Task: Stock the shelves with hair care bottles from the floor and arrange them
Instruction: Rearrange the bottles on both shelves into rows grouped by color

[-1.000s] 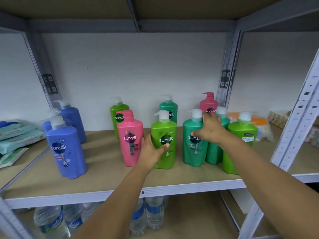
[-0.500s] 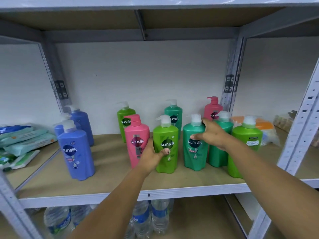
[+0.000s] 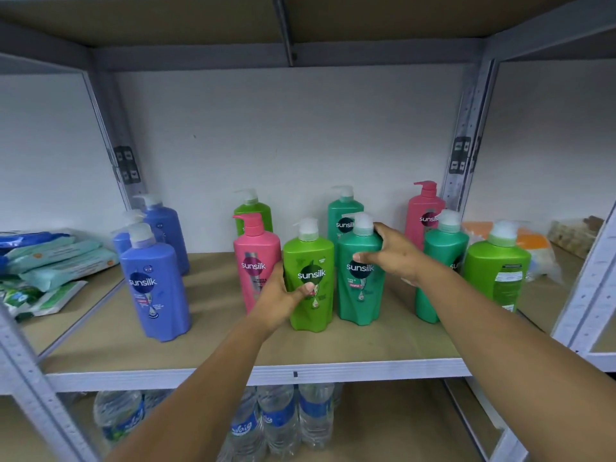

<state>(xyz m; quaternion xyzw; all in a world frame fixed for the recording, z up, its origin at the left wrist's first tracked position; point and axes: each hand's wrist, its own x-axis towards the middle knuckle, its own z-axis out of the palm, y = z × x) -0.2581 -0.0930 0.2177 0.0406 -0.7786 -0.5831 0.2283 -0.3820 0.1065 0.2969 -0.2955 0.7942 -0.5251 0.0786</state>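
Head view. A grey metal rack with a tan shelf board carries a group of upright pump bottles. Front row, left to right: a pink bottle, a light green bottle, a teal bottle, a second teal bottle and a second light green bottle turned so that its back label faces out. Behind them, near the white back wall, stand a third light green bottle, a third teal bottle and a second pink bottle. Well apart at the left stands a cluster of blue bottles.

The person's left hand grips the front light green bottle low on its body, thumb across the label and fingers wrapped round the bottle's left side, against the pink bottle. The right hand grips the neighbouring teal bottle at the shoulder, thumb on the front above the label and fingers curled behind, just below the pump. The two held bottles stand side by side on the board, touching or nearly so.

Soft wipe packs lie on the adjoining shelf at the left. Bagged goods, blurred, lie at the right. Water bottles stand on the shelf below.
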